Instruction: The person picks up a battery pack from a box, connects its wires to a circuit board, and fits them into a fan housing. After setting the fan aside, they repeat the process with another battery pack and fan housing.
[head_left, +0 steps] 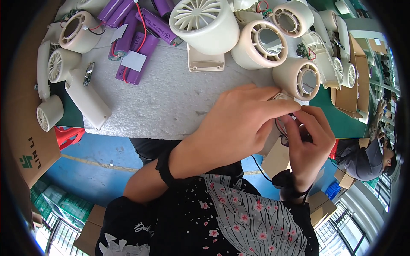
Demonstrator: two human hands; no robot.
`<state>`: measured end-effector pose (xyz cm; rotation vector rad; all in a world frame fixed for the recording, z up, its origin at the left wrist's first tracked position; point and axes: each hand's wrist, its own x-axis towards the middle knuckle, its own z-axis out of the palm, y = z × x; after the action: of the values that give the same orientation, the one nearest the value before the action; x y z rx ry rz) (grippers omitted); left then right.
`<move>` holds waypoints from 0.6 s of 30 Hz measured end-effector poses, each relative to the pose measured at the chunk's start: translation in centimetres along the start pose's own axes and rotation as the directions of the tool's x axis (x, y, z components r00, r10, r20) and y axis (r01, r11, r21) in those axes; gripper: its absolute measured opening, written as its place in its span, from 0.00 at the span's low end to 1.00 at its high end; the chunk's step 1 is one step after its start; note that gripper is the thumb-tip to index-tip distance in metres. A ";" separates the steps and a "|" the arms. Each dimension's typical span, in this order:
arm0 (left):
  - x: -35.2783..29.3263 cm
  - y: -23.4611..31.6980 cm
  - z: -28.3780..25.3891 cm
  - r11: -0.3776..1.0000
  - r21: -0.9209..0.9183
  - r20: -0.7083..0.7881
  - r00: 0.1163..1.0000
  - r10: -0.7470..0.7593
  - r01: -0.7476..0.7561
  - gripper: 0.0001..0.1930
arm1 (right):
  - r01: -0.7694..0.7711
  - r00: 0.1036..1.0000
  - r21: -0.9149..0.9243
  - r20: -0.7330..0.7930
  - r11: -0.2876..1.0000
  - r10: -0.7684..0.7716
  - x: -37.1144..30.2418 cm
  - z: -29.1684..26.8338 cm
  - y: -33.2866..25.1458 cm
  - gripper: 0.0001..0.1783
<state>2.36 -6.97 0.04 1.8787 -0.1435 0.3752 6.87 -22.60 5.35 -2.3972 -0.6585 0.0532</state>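
My left hand is closed around a cream handheld fan shell at the right front of the work surface. That fan's round head, with a shiny disc in its middle, shows beyond my fingers. Its handle is mostly hidden under my hand. My right hand pinches at the fan's open neck, fingertips touching my left fingers. Thin dark wires loop out beside the right thumb. What the right fingertips grip is too small and covered to make out. Each wrist wears a black band.
Purple battery cells with red wires lie at the back left. More cream fan shells stand along the back and both sides. A small circuit board rests on a left handle. Cardboard boxes flank the table; a person is at far right.
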 end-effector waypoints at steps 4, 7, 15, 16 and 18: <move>-0.1 0.1 -0.1 0.998 0.061 0.037 0.999 -0.002 0.000 0.24 | -0.185 0.983 0.233 0.027 0.955 0.184 0.1 0.1 0.6 0.10; -0.1 0.2 -0.1 0.997 0.081 0.048 0.999 0.003 -0.007 0.23 | -0.269 0.963 0.324 0.068 0.907 0.261 0.2 0.2 0.9 0.10; 0.2 0.4 -0.3 0.996 0.084 0.082 0.996 -0.025 0.018 0.19 | 0.200 0.978 0.097 0.034 0.975 -0.204 0.8 -0.5 4.4 0.13; 0.2 0.5 -0.3 0.997 0.065 0.087 0.995 -0.041 0.035 0.19 | 0.304 0.953 0.043 -0.009 0.952 -0.304 0.9 -0.7 4.7 0.13; 0.2 0.5 -0.2 0.998 0.045 0.092 0.994 -0.055 0.051 0.19 | 0.307 0.952 -0.010 -0.001 0.952 -0.307 0.5 -2.4 4.8 0.13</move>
<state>2.39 -6.95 0.66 1.9388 -0.1487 0.2563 9.90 -26.92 4.42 -2.2755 -1.0249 -0.0846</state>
